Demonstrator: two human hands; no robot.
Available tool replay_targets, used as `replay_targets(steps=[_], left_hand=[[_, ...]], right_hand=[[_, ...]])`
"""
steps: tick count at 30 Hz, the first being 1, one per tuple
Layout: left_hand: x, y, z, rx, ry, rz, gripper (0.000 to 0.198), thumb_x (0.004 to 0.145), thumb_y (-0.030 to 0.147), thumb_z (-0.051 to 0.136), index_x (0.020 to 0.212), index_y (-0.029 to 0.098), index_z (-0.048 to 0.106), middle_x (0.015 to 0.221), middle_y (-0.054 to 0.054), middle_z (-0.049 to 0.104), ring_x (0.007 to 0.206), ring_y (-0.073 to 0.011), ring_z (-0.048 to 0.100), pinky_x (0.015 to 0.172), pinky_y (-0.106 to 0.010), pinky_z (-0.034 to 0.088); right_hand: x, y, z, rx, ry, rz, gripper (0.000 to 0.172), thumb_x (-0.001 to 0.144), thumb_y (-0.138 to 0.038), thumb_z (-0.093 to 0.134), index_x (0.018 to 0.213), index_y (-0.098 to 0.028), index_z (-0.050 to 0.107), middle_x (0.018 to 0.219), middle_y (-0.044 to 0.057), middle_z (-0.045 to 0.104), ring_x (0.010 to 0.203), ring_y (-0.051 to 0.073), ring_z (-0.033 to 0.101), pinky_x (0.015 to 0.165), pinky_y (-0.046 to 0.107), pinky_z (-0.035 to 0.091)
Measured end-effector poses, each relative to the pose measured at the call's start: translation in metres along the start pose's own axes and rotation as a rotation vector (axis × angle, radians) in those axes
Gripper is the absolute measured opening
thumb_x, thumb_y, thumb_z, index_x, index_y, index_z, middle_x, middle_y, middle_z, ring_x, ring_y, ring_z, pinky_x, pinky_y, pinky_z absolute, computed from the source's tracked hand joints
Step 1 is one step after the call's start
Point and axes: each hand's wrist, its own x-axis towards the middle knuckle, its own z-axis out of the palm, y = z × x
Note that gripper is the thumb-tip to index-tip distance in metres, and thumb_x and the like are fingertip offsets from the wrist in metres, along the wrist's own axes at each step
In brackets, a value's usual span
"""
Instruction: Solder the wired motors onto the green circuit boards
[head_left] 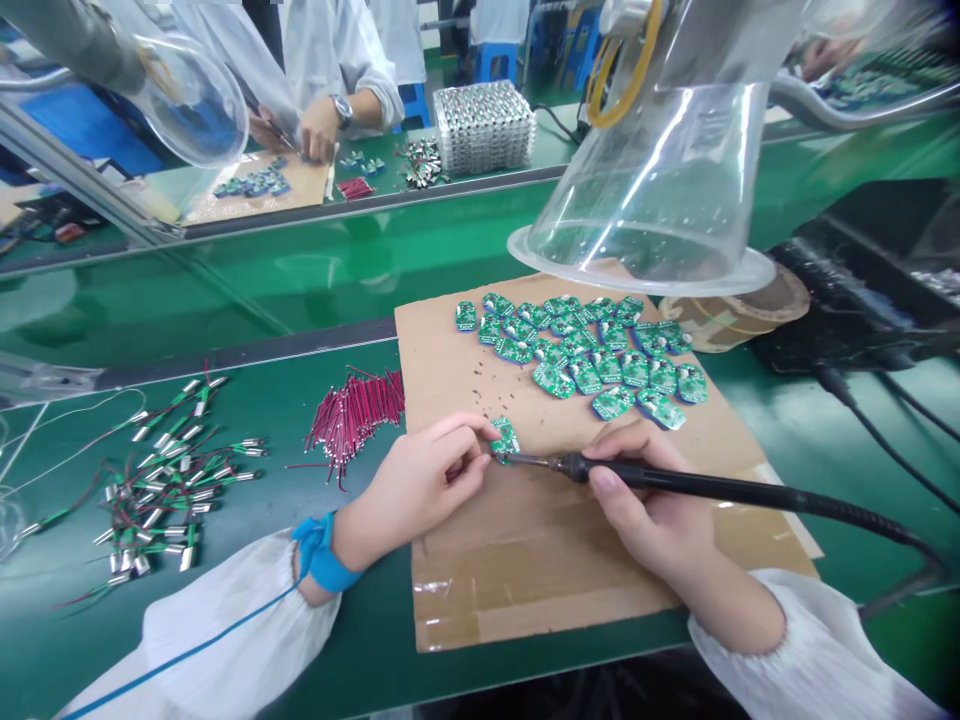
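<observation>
The left hand (420,480) pinches a small green circuit board (506,438) at lower centre, while the right hand's (649,505) grip closes around a soldering iron (675,482), its tip at the board's edge. That joint appears in hand, calling for steady holding. Beyond, further circuit boards (577,365) lie on a cardboard sheet (450,380).

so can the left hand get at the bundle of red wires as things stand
Probably yes: the left hand lies right beside the red wires, and nothing stands between them. Its fingers would likely need to release the green circuit board first.
</observation>
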Motion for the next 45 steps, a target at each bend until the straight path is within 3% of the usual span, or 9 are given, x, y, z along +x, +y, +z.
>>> replay_targets(steps=[10, 27, 36, 40, 45], left_hand=[[0.000, -0.002, 0.000, -0.011, -0.005, -0.010, 0.016, 0.092, 0.013, 0.058, 0.079, 0.018, 0.052, 0.123, 0.003, 0.066, 0.056, -0.0031, 0.046, 0.060, -0.023, 0.040], [0.001, 0.000, 0.000, -0.057, 0.020, 0.007, 0.016, 0.091, 0.009, 0.058, 0.078, 0.017, 0.052, 0.120, 0.000, 0.068, 0.060, -0.0042, 0.050, 0.059, -0.022, 0.040], [0.002, -0.001, 0.000, -0.069, 0.027, 0.017, 0.018, 0.091, 0.009, 0.059, 0.076, 0.017, 0.051, 0.118, 0.001, 0.068, 0.066, -0.0053, 0.054, 0.060, -0.023, 0.039], [0.003, -0.003, 0.000, -0.075, 0.022, 0.044, 0.020, 0.091, 0.009, 0.059, 0.076, 0.017, 0.049, 0.118, 0.001, 0.067, 0.071, -0.0062, 0.057, 0.062, -0.024, 0.039], [0.002, -0.005, -0.001, -0.097, 0.013, 0.065, 0.017, 0.095, 0.013, 0.057, 0.079, 0.017, 0.051, 0.120, 0.001, 0.065, 0.068, -0.0056, 0.055, 0.062, -0.024, 0.041]], right_hand=[[-0.001, 0.003, 0.000, 0.016, 0.022, -0.009, 0.005, 0.094, -0.027, 0.065, 0.097, -0.027, 0.061, 0.080, 0.001, 0.061, 0.061, 0.015, 0.057, 0.050, 0.027, 0.045], [0.001, 0.000, 0.001, 0.012, -0.005, -0.042, 0.006, 0.094, -0.023, 0.064, 0.097, -0.025, 0.059, 0.074, -0.001, 0.060, 0.055, 0.013, 0.055, 0.046, 0.025, 0.042], [-0.002, 0.010, -0.003, 0.108, 0.114, -0.022, 0.005, 0.095, -0.028, 0.065, 0.096, -0.024, 0.062, 0.081, 0.003, 0.059, 0.070, 0.018, 0.056, 0.060, 0.033, 0.043], [-0.001, 0.014, -0.005, 0.134, 0.163, -0.004, 0.006, 0.095, -0.028, 0.065, 0.096, -0.024, 0.062, 0.083, 0.004, 0.059, 0.068, 0.017, 0.056, 0.059, 0.032, 0.042], [-0.002, 0.009, -0.003, 0.072, 0.082, -0.059, 0.004, 0.094, -0.027, 0.065, 0.094, -0.024, 0.061, 0.079, 0.001, 0.058, 0.064, 0.016, 0.055, 0.056, 0.030, 0.043]])
